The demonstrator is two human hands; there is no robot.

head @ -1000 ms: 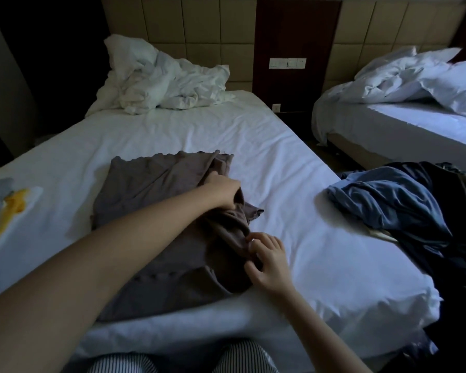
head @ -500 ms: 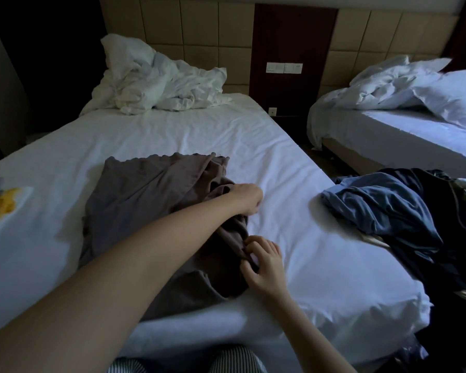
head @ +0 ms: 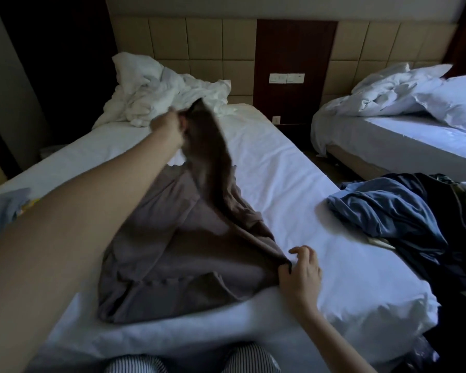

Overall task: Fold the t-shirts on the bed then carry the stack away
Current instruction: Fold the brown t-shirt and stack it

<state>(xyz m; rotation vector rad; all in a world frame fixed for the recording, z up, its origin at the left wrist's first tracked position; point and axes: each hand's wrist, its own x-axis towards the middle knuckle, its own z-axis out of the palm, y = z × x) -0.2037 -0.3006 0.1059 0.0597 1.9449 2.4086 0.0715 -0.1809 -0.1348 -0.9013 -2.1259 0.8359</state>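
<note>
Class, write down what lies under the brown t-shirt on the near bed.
White bed sheet shows around the brown t-shirt and below its lifted end; anything beneath the flat part is covered.

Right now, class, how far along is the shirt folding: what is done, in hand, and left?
Done: possibly one pale garment at the left edge of the bed; folded or not, I cannot tell. In hand: the brown shirt, lifted by the left hand, its corner pinched by the right hand. Left: the blue and dark pile, then carrying the stack.

matt brown cloth t-shirt (head: 178, 238) on a smooth white cotton-looking sheet (head: 280, 179); padded beige headboard (head: 199, 44).
</note>
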